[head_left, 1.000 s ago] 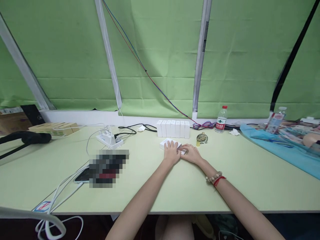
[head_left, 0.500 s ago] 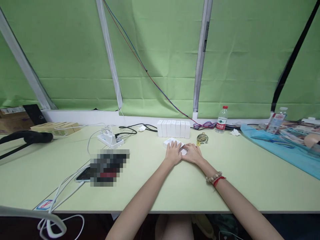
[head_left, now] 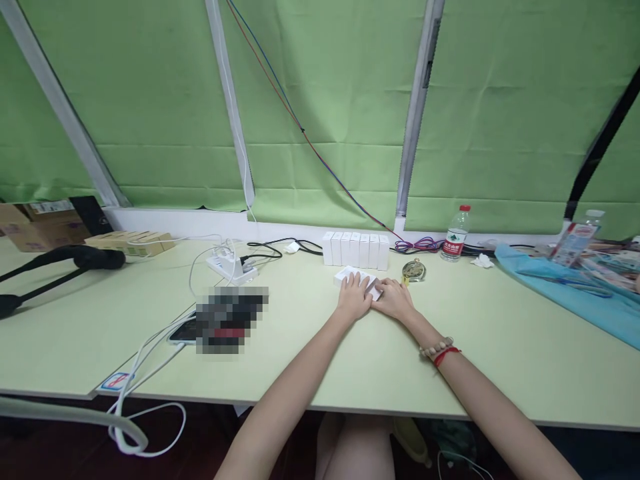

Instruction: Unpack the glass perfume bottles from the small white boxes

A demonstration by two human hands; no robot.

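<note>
A small flat white box (head_left: 350,275) lies on the pale green table (head_left: 320,347) in front of me. My left hand (head_left: 354,299) rests on top of it with the fingers stretched flat. My right hand (head_left: 396,301) touches the box's right end, fingers curled against it. Behind the box stands a row of several upright white boxes (head_left: 355,250).
A round brass-coloured object (head_left: 414,270) lies right of the box, and a water bottle (head_left: 456,235) stands behind it. At the left are a white power strip (head_left: 231,265) with cables and a phone (head_left: 183,331). Blue cloth (head_left: 575,293) covers the right side.
The white box has turned and slid a little away from me under both hands. The view has shifted, so everything sits further right and higher.
</note>
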